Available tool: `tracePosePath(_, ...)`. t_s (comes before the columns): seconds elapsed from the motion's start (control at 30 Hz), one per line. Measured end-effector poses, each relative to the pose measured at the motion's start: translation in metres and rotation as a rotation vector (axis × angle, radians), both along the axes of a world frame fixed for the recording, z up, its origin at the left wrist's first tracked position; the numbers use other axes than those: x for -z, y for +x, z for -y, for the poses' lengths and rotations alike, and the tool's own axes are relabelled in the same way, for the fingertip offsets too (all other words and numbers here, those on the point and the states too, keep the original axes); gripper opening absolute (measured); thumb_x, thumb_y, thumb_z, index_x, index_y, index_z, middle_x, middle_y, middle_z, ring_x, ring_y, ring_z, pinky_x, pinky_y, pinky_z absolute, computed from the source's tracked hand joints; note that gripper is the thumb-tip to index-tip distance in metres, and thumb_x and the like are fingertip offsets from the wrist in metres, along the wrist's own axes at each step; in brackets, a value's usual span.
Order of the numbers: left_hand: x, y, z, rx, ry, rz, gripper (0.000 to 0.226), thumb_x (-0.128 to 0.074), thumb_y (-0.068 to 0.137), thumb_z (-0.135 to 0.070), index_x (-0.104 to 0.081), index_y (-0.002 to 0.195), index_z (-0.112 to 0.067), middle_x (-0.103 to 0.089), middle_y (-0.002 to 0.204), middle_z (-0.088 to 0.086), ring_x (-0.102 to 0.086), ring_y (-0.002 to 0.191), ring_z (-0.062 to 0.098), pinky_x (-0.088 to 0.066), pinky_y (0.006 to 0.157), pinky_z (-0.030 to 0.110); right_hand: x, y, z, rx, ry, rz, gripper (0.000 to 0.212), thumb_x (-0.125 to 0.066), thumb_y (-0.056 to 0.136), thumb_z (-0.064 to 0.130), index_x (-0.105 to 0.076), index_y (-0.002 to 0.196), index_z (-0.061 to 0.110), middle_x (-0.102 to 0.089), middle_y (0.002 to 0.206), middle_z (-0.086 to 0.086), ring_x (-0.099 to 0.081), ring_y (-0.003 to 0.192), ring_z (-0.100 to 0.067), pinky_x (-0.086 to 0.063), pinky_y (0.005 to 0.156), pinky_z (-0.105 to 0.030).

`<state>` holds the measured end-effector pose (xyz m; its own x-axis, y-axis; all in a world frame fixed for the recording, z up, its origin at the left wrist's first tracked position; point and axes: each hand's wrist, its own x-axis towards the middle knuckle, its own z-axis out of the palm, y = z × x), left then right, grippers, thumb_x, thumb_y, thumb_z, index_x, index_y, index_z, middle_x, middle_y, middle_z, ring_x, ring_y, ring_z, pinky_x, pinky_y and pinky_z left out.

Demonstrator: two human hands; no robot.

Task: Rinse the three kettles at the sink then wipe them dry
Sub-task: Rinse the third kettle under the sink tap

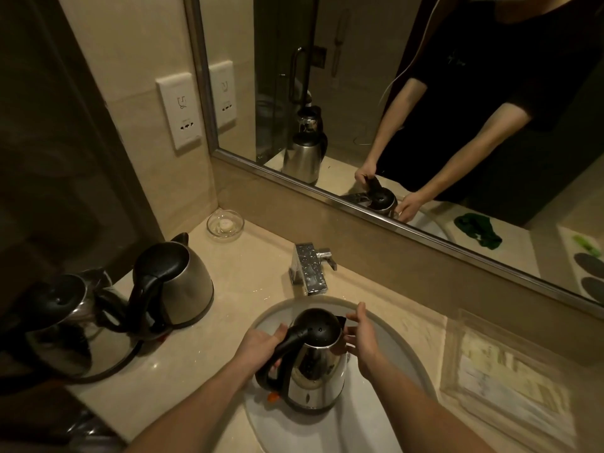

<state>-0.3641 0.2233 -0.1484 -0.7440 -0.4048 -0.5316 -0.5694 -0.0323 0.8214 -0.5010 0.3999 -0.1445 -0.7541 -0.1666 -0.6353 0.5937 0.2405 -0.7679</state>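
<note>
Rinse step in hand, judging by the layout: kettle (pixel 318 371) held upright over the sink (pixel 397 335), just in front of the tap (pixel 310 268) and lower than its spout, bottom low in the basin; cannot tell whether resting on it or just clear. Lid down, droplets on top. No running water visible at the tap. Left grip (pixel 261 347) curled fully round the black handle, taking the weight. Right grip (pixel 362 338) on the side right of the tap line, by the kettle's spout, fingers mostly straight and only touching the steel wall, steadying, nothing clasped. Second kettle (pixel 184 286) upright on the counter (pixel 255 282), well left of the tap, lid shut. Third kettle (pixel 62 322) farther left of the tap again, blurred at the frame edge, handle close to the second's; touching or not, cannot tell. Small glass dish (pixel 225 224) behind and left of the tap, in the corner. Green cloth (pixel 478 230) seen only as a reflection in the mirror (pixel 343 60), right of the tap. Progress guess: early, wiping not yet begun, no cloth in either grip. Next move likely lid open and kettle under the tap: calls for the right grip on the lid or the tap lever, the left firm on the handle, wet steel being slippery.
</note>
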Motion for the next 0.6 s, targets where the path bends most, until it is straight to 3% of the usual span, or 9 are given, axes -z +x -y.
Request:
tracePosePath(0.13,0.000,0.002,0.002,0.029,0.024,-0.008,0.062,-0.050,0.098,-0.055,-0.069,0.059,-0.009,-0.065,0.055,0.009,-0.060,0.049,0.017,-0.054,0.072,0.032,-0.003,0.001,-0.002,0.002,-0.006,-0.003,0.063,-0.027,0.097,0.062,-0.054,0.122,0.011,-0.058,0.104,-0.024,-0.057,0.096,-0.036,-0.045,0.095,-0.047)
tracePosePath(0.27,-0.003,0.005,0.006,0.128,0.098,0.000,0.065,-0.049,0.092,-0.060,-0.073,0.072,-0.003,-0.067,0.061,0.008,-0.064,0.056,0.017,-0.055,0.074,0.031,-0.009,0.002,-0.005,-0.016,0.018,-0.005,0.062,-0.026,0.097,0.062,-0.055,0.119,0.013,-0.052,0.129,-0.032,-0.050,0.119,-0.046,-0.049,0.087,-0.043)
tracePosePath(0.4,-0.005,0.007,0.011,0.216,0.197,0.006,0.061,-0.049,0.095,-0.056,-0.074,0.086,-0.001,-0.069,0.068,0.007,-0.067,0.066,0.017,-0.052,0.079,0.033,-0.016,0.003,-0.008,-0.024,0.016,-0.013,0.061,-0.025,0.098,0.061,-0.054,0.119,0.012,-0.048,0.133,-0.034,-0.048,0.121,-0.047,-0.047,0.092,-0.049)
tracePosePath(0.53,-0.006,0.010,0.012,0.256,0.227,0.013,0.047,-0.050,0.101,-0.044,-0.074,0.081,-0.009,-0.068,0.071,0.006,-0.067,0.071,0.015,-0.051,0.084,0.033,-0.018,0.006,-0.015,-0.025,0.002,-0.016,0.063,-0.024,0.099,0.059,-0.052,0.124,0.009,-0.057,0.116,-0.032,-0.062,0.091,-0.035,-0.051,0.059,-0.034)
tracePosePath(0.6,-0.005,0.010,0.012,0.261,0.233,0.009,0.045,-0.051,0.101,-0.041,-0.075,0.078,-0.011,-0.068,0.070,0.006,-0.067,0.069,0.014,-0.051,0.082,0.032,-0.018,0.009,-0.017,-0.024,0.003,-0.018,0.063,-0.024,0.098,0.059,-0.052,0.124,0.009,-0.058,0.106,-0.026,-0.058,0.081,-0.027,-0.049,0.058,-0.033)
